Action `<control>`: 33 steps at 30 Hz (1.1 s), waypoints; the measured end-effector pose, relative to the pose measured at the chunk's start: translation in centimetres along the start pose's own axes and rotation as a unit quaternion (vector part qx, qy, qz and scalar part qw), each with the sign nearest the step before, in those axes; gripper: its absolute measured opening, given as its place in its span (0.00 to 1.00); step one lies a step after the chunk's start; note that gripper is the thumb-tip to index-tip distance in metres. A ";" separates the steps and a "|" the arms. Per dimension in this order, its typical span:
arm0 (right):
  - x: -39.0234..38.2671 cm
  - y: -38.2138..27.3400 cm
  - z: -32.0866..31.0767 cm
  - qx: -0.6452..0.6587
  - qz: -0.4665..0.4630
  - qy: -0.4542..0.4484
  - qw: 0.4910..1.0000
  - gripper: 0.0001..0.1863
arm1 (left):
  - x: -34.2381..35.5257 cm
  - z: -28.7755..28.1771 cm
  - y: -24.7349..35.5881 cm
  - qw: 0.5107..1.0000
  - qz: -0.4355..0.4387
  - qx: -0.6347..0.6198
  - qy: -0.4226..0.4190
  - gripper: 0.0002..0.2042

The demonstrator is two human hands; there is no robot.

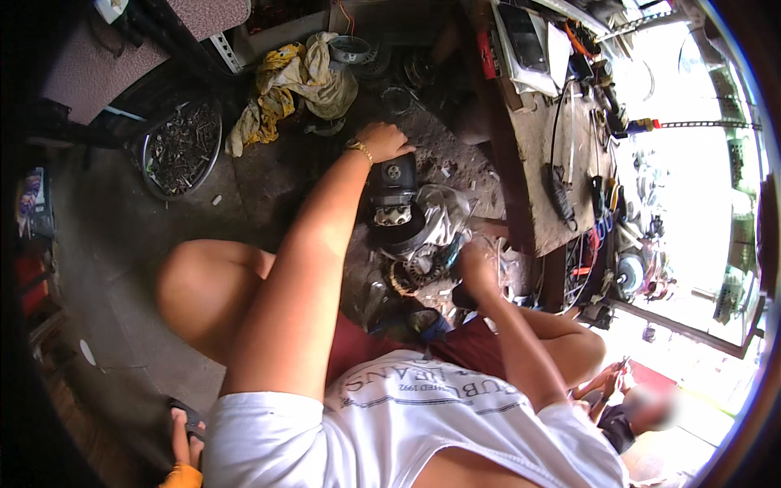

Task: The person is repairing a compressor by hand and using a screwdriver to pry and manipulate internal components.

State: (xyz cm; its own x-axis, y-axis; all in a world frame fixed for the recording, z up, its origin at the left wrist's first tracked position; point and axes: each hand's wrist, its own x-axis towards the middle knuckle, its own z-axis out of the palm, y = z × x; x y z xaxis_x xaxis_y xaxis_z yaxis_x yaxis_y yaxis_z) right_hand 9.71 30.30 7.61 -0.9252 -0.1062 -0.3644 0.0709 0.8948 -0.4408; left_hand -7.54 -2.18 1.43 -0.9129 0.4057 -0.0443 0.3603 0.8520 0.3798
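Note:
My left hand [384,143] is curled over the far end of a black machine housing [394,172], gripping it; a gold-coloured band circles that wrist. The housing's near end shows a silvery metal part [393,215] beside a dark round pan [404,236]. My right hand [477,264] is closed low on the right, close to a teal object [455,251]; what its fingers hold is hidden. Left of it lie a ring of copper-coloured winding [401,279] and a grey metal part [425,264]. A crumpled clear plastic bag [443,213] rests against the pan.
A basin of metal scraps [182,150] and yellow-white rags [305,81] lie on the far left floor. At right stands a wooden bench [537,179] with cables and tools. Another person [618,415] is at the lower right; someone's sandalled foot [185,423] shows lower left.

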 end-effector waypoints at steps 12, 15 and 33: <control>2.5 -18.1 -30.3 0.235 -0.409 0.301 0.829 0.19 | -1.5 -0.2 0.8 0.999 0.014 -0.013 -0.032 0.22; 3.5 -9.4 -13.8 0.158 -0.244 0.263 0.920 0.18 | -1.7 -0.6 1.1 0.999 -0.004 -0.012 -0.035 0.22; 0.3 -8.0 -8.7 0.331 -0.149 0.114 0.925 0.14 | -2.4 -0.3 1.2 0.994 -0.108 -0.032 0.012 0.23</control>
State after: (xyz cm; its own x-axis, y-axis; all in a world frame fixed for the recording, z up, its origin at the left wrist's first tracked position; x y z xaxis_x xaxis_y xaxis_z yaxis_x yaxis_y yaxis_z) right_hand 5.60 26.93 18.14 -0.9896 -0.1435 0.0026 -0.0562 0.3710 -0.9269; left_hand -4.97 -2.22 2.29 -0.9721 0.2077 -0.1087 0.1441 0.8952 0.4218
